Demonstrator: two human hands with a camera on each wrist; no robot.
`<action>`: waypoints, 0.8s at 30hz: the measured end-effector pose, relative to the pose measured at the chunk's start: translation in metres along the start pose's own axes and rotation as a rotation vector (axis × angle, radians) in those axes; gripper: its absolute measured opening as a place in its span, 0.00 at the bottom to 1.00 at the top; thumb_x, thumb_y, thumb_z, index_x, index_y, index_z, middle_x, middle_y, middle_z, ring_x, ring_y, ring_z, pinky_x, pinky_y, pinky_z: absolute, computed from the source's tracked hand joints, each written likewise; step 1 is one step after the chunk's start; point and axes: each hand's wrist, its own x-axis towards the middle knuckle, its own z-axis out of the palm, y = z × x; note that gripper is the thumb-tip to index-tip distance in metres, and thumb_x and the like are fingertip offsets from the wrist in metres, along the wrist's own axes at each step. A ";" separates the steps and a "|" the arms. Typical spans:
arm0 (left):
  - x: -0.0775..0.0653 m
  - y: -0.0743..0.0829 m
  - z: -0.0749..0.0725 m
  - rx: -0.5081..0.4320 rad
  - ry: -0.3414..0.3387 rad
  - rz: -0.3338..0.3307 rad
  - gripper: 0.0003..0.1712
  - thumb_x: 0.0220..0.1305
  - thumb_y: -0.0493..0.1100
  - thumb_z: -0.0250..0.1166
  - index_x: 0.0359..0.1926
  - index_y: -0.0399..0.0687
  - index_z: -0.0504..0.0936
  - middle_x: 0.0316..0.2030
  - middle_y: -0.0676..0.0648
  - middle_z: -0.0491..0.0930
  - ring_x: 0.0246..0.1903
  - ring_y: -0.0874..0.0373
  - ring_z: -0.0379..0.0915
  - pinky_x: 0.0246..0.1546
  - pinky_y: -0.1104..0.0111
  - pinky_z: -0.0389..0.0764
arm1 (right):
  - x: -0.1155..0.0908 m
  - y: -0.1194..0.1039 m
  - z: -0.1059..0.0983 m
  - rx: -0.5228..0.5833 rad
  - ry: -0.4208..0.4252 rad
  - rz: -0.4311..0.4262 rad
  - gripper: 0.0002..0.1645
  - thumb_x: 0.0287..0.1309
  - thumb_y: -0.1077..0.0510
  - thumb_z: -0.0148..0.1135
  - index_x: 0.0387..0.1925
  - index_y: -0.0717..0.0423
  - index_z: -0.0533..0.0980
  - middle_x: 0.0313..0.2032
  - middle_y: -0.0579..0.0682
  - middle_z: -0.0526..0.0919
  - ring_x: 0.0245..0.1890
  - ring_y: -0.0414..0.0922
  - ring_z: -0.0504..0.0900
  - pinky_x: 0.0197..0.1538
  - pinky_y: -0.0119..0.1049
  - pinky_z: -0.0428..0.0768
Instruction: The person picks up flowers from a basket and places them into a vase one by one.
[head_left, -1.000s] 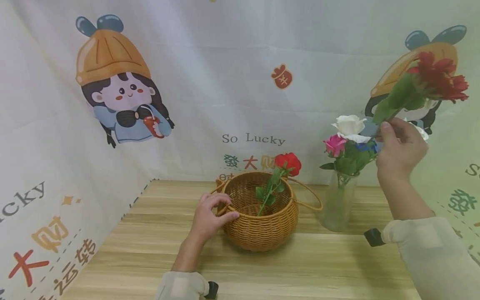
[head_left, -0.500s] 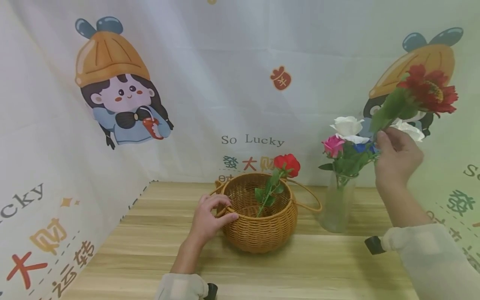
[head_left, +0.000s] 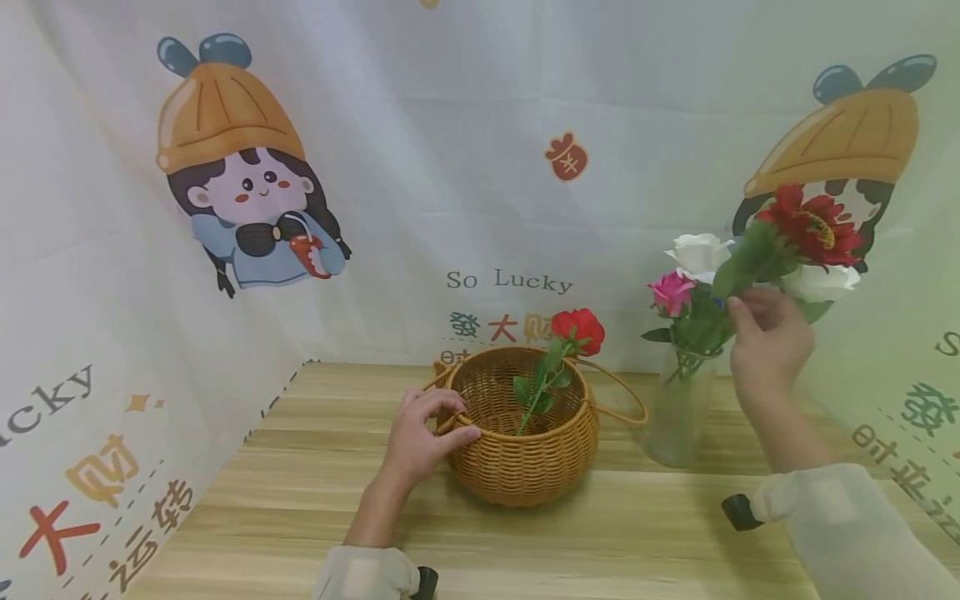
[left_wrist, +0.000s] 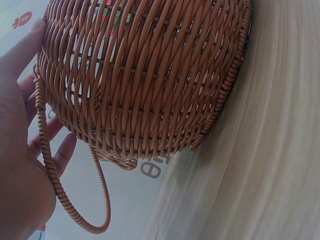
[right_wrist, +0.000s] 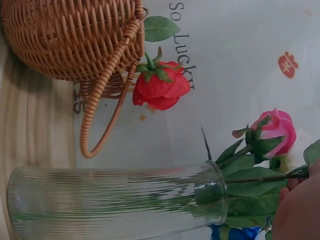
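Observation:
My left hand (head_left: 416,437) grips the left rim of a round wicker basket (head_left: 525,467), thumb on the front and fingers on the rim. In the left wrist view the basket's looped handle (left_wrist: 70,200) hangs by the palm. A red rose (head_left: 577,331) leans out of the basket to the right. My right hand (head_left: 772,342) pinches the leafy stem of a dark red flower (head_left: 813,225) with a yellow centre. In the right wrist view its stem (right_wrist: 265,178) runs into the mouth of a ribbed glass vase (right_wrist: 120,200). A pink rose (head_left: 671,292) and white roses (head_left: 701,256) stand in the vase.
The vase stands right of the basket, close to its right handle (head_left: 626,400). A blue flower (right_wrist: 235,233) shows partly behind the vase's leaves. A printed cloth (head_left: 420,167) hangs behind and beside the wooden table (head_left: 300,517).
My right hand has come down and to the left with the dark red flower, towards the vase. The left hand and the basket have stayed in place.

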 end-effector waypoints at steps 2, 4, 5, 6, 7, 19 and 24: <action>0.000 0.000 0.000 0.004 0.002 0.002 0.17 0.43 0.52 0.80 0.33 0.58 0.83 0.44 0.60 0.81 0.47 0.57 0.65 0.46 0.55 0.69 | -0.003 0.002 0.000 -0.019 -0.016 0.000 0.04 0.60 0.60 0.67 0.34 0.47 0.79 0.29 0.31 0.78 0.32 0.30 0.77 0.38 0.24 0.73; 0.000 0.000 0.000 0.004 0.004 0.008 0.17 0.43 0.52 0.80 0.33 0.58 0.83 0.44 0.60 0.81 0.47 0.57 0.65 0.46 0.56 0.69 | -0.005 0.004 0.001 -0.035 -0.024 -0.005 0.04 0.60 0.59 0.66 0.34 0.48 0.79 0.28 0.30 0.77 0.31 0.30 0.77 0.37 0.23 0.74; 0.000 0.000 0.000 0.002 0.004 0.010 0.17 0.43 0.52 0.80 0.33 0.57 0.83 0.44 0.59 0.82 0.47 0.57 0.65 0.46 0.55 0.69 | -0.006 0.005 0.001 -0.047 -0.028 -0.006 0.03 0.60 0.59 0.66 0.34 0.49 0.79 0.28 0.30 0.77 0.31 0.30 0.76 0.37 0.23 0.73; 0.000 0.000 0.000 -0.001 0.004 0.012 0.17 0.44 0.52 0.80 0.33 0.57 0.83 0.44 0.59 0.82 0.46 0.57 0.65 0.46 0.54 0.69 | -0.007 0.006 0.001 -0.056 -0.026 -0.009 0.03 0.60 0.59 0.66 0.34 0.49 0.79 0.28 0.30 0.76 0.31 0.29 0.76 0.37 0.23 0.73; 0.000 0.000 0.000 -0.003 0.003 0.013 0.16 0.44 0.51 0.80 0.33 0.57 0.83 0.44 0.59 0.82 0.46 0.57 0.66 0.46 0.53 0.69 | -0.009 0.007 0.001 -0.066 -0.021 -0.015 0.02 0.60 0.59 0.66 0.35 0.50 0.79 0.28 0.30 0.76 0.32 0.29 0.76 0.37 0.23 0.73; 0.000 0.001 0.000 -0.005 0.002 0.015 0.16 0.45 0.51 0.79 0.33 0.56 0.83 0.44 0.58 0.82 0.46 0.56 0.65 0.46 0.51 0.69 | -0.019 0.020 0.005 -0.101 -0.002 -0.076 0.05 0.59 0.60 0.66 0.36 0.59 0.79 0.25 0.26 0.73 0.29 0.27 0.73 0.34 0.23 0.71; 0.000 0.001 0.000 0.000 0.002 0.020 0.16 0.45 0.51 0.79 0.34 0.56 0.83 0.44 0.58 0.82 0.46 0.56 0.66 0.46 0.51 0.70 | -0.023 0.027 0.006 -0.088 0.005 -0.095 0.10 0.59 0.61 0.66 0.38 0.66 0.79 0.23 0.23 0.72 0.28 0.27 0.72 0.34 0.24 0.70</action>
